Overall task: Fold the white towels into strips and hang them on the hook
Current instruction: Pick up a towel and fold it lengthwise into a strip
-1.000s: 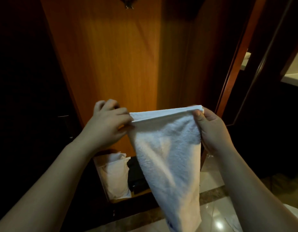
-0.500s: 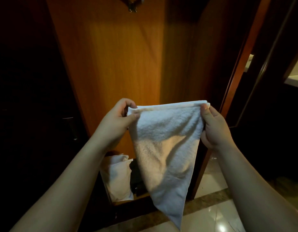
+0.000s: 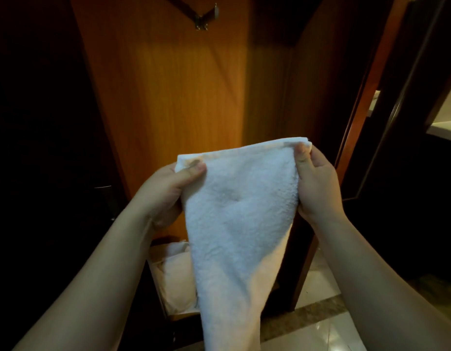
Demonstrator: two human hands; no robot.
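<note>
White terry towel held up by its top corners, below the metal wall hook.

The left hand (image 3: 166, 188) and right hand (image 3: 315, 178) each pinch a top corner of the soft white terry towel (image 3: 239, 219), probably so it hangs straight for folding into a strip; the forked metal hook (image 3: 202, 20) waits bare on the orange wooden panel (image 3: 168, 97) above. Low down, a small open wooden box (image 3: 166, 282) holds pale cloth, likely more towels.
</note>
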